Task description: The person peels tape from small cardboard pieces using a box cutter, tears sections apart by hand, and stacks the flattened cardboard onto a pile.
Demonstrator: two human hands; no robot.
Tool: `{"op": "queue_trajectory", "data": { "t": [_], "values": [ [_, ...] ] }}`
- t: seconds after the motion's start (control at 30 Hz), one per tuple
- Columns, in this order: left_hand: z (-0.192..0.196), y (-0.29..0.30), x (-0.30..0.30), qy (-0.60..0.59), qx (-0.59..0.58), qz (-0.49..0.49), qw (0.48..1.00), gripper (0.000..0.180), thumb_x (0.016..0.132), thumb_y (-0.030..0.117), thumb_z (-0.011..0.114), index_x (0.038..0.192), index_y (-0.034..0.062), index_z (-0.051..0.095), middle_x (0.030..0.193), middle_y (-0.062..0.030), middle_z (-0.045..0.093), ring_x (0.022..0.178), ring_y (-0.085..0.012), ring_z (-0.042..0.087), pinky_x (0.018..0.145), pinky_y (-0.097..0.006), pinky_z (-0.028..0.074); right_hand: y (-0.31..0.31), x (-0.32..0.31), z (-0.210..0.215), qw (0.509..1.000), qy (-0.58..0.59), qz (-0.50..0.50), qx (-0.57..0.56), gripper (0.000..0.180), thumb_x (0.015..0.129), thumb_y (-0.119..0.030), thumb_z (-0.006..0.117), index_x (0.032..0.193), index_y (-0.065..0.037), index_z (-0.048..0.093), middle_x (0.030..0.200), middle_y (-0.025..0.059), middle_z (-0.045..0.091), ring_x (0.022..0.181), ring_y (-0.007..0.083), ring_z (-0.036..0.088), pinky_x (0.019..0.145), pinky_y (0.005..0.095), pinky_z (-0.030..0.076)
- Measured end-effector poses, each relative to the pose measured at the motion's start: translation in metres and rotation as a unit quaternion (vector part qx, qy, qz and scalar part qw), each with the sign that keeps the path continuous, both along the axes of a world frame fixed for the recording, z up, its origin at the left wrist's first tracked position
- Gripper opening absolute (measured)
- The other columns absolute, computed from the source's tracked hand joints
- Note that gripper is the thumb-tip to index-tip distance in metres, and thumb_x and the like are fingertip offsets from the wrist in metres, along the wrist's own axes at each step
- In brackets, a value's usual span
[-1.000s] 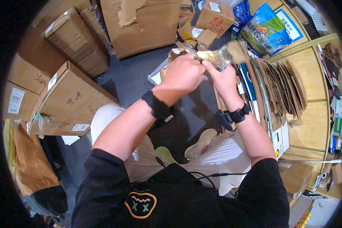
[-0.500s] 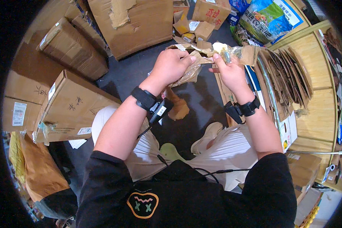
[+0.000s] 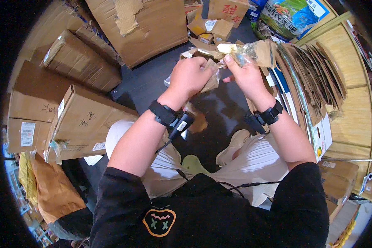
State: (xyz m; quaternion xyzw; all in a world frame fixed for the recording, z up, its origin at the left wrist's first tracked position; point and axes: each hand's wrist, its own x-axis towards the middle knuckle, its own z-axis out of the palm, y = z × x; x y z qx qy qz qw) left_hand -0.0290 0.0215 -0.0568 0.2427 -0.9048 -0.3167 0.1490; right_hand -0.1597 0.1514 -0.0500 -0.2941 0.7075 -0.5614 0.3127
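A crumpled, torn piece of brown cardboard (image 3: 211, 83) with clear packing tape (image 3: 246, 56) stuck to it is held up in front of me. My left hand (image 3: 189, 77) is closed round its left part, the fingers curled under and mostly hidden. Pinched between thumb and fingers, the taped right part is in my right hand (image 3: 247, 77). A pale yellowish scrap (image 3: 227, 48) sits above my right thumb, and a brown cardboard flap (image 3: 265, 53) sticks out beyond that hand. Whether the two held parts are still joined I cannot tell.
Large cardboard boxes (image 3: 91, 124) stand at the left, another big box (image 3: 153, 33) ahead. Small opened boxes (image 3: 219, 29) lie at the far middle, near a printed plastic sack (image 3: 291, 20). Flattened cardboard sheets (image 3: 318, 78) are stacked upright at the right, against a wooden panel (image 3: 355, 70).
My left fist has turned and now bunches the cardboard between my hands. The pale scrap and taped flap have shifted slightly left with my right hand. The whole view has moved a little.
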Motion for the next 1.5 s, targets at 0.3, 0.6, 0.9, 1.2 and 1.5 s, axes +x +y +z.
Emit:
{"op": "queue_trajectory", "data": {
  "t": [0.3,0.6,0.9,1.2,1.5],
  "values": [
    [-0.004,-0.002,0.001,0.094,0.077,0.041,0.992,0.027,0.077,0.033,0.068,0.075,0.0059,0.067,0.07,-0.0153,0.065,0.07,-0.0348,0.064,0.064,-0.042,0.05,0.002,0.004,0.009,0.992,0.075,0.076,0.065,0.052,0.081,-0.04,0.076,0.112,-0.001,0.059,0.103,0.0107,0.065,0.085,0.0149,0.065,0.059,0.0291,0.054],
    [-0.007,0.002,0.0,0.086,0.009,0.029,0.996,0.027,0.078,0.033,0.067,0.081,0.0068,0.07,0.075,-0.0173,0.066,0.074,-0.0366,0.065,0.068,-0.043,0.052,-0.004,-0.007,-0.018,0.937,0.348,0.04,0.018,0.024,0.082,-0.024,0.07,0.084,-0.001,0.062,0.079,0.0213,0.065,0.076,0.0412,0.063,0.067,0.0437,0.05],
    [-0.015,-0.01,-0.004,0.063,0.042,0.054,0.996,0.023,0.076,0.026,0.065,0.076,0.0041,0.07,0.076,-0.0195,0.066,0.075,-0.0379,0.065,0.07,-0.043,0.052,-0.001,-0.004,-0.006,0.929,0.357,0.065,0.075,0.026,0.088,-0.026,0.066,0.089,0.0,0.063,0.066,0.0083,0.064,0.053,0.017,0.063,0.051,0.0309,0.049],
    [-0.045,-0.088,0.031,0.048,0.039,0.235,0.97,0.025,0.083,0.021,0.06,0.082,-0.0027,0.069,0.077,-0.0185,0.069,0.072,-0.0281,0.067,0.066,-0.038,0.053,0.022,-0.048,-0.005,0.924,0.348,-0.116,0.107,0.025,0.087,-0.026,0.068,0.101,-0.005,0.07,0.082,0.0062,0.069,0.069,0.0131,0.066,0.059,0.0303,0.053],
    [-0.04,-0.093,0.025,0.188,0.403,0.179,0.878,0.028,0.095,0.027,0.058,0.095,-0.001,0.06,0.078,-0.0062,0.062,0.06,-0.0138,0.058,0.054,-0.028,0.05,0.043,-0.077,0.013,0.993,0.09,-0.069,0.024,0.031,0.087,-0.028,0.061,0.1,0.0,0.065,0.081,0.0038,0.06,0.063,0.0118,0.053,0.053,0.0273,0.048]
  ]
}}
